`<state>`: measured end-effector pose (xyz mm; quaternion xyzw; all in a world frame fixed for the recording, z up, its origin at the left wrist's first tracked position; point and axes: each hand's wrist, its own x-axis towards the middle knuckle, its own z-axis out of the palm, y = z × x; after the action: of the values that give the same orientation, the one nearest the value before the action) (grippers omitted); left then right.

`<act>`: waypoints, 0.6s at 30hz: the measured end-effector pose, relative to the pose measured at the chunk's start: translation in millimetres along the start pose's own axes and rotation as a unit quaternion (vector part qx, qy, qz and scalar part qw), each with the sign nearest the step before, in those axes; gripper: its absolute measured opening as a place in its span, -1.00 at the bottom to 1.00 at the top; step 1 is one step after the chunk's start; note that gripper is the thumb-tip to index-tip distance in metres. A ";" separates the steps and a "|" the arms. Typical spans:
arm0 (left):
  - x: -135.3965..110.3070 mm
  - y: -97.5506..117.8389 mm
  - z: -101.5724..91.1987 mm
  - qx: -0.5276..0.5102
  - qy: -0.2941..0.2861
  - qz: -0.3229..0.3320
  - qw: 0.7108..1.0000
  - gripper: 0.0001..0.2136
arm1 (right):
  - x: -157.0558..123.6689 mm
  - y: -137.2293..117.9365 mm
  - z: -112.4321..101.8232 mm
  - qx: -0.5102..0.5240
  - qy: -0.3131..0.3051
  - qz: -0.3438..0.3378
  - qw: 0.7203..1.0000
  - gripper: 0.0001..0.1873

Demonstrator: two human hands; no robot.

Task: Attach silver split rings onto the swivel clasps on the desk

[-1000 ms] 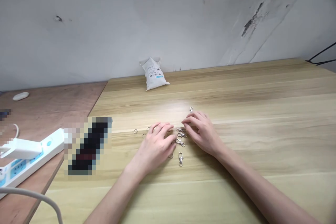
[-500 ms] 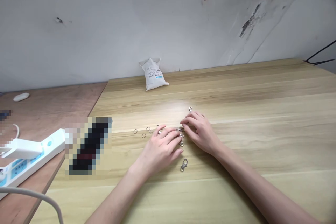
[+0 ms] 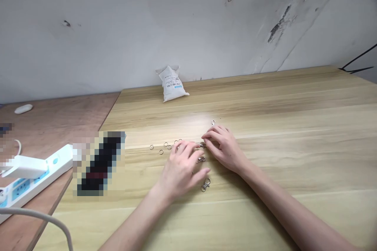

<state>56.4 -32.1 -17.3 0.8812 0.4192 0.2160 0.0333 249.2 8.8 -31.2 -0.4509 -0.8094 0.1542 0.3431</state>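
Note:
My left hand (image 3: 182, 166) hovers low over the wood-grain tabletop (image 3: 279, 157), fingers spread and thumb out to the right. A metal swivel clasp (image 3: 201, 159) lies in the gap between its thumb and forefinger. My right hand (image 3: 225, 147) rests to the right, its thumb and fingertips brought together at the end of another clasp (image 3: 201, 145). One loose clasp (image 3: 213, 122) lies beyond the right hand, and one with a ring (image 3: 205, 184) sits nearer me. Several small split rings (image 3: 165, 144) are scattered left of my left hand, some partly hidden by its fingers.
A white labelled packet (image 3: 174, 86) leans near the grey wall (image 3: 118, 27). Left on the table is a pixelated dark object (image 3: 101, 162). A power strip (image 3: 57, 160) with a plug and a cable (image 3: 44, 216) lies on the brown side surface (image 3: 70, 117).
My left fingers have drawn back slightly left and toward me, with the thumb spread wider. The clasp beside them now lies more sideways. My right hand stays nearly in place.

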 end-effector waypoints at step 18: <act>-1.2 -3.1 5.7 0.035 -0.023 0.038 0.998 -0.89 | 0.9 0.6 -0.2 -0.016 0.009 -0.001 1.000 -0.84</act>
<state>55.8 -30.4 -23.7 0.9017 0.3920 0.1822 0.0036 249.5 9.8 -31.1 -0.4572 -0.8089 0.1370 0.3434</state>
